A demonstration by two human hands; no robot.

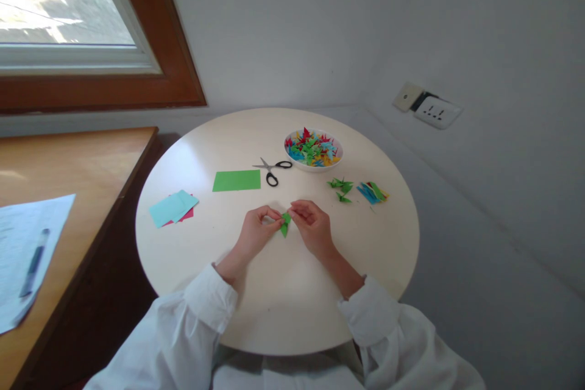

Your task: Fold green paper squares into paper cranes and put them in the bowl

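Observation:
Between my hands, a small piece of folded green paper [285,225] is held just above the round white table [292,311]. My left hand [259,228] pinches its left side between thumb and finger. On the other side, my right hand [313,225] is closed with its fingertips at the paper's upper right edge. Its lower end tapers to a point. Several small folded green paper cranes [340,187] lie to the right, beyond my right hand. A white bowl [315,168] filled with folded paper cranes in red, green, blue and yellow stands at the back.
Black-handled scissors [271,169] lie spread beside a green paper sheet [236,181]. Light blue sheets [170,208] overlap red paper at the left; coloured paper strips [372,192] sit at the right. A wooden desk [91,164] holds printed paper and a pen [35,263].

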